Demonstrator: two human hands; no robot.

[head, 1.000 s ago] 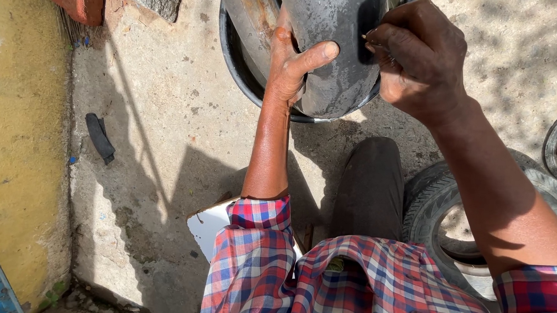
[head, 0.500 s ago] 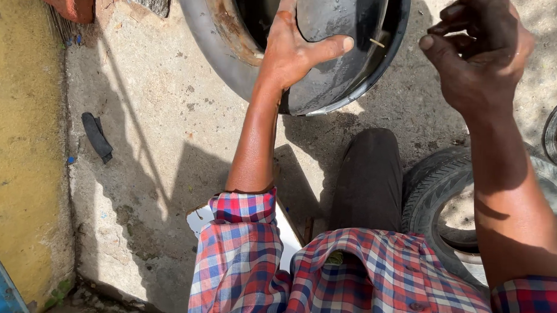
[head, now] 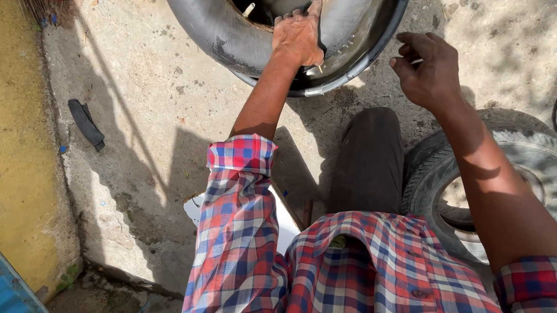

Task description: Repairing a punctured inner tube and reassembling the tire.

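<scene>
Two hands work at the top of the view, above a concrete floor (head: 156, 121). Largest is the grey inner tube (head: 233, 31), lying in a dark round tub (head: 381, 43) at the top edge. Next, a tyre (head: 438, 180) lies by the person's right leg. The left hand (head: 298, 37) presses flat and spread on the tube. The right hand (head: 426, 69) hovers beside the tub, fingers curled narrowly, pinching something small and pale. A black rubber strip (head: 85, 124) lies well apart, left.
</scene>
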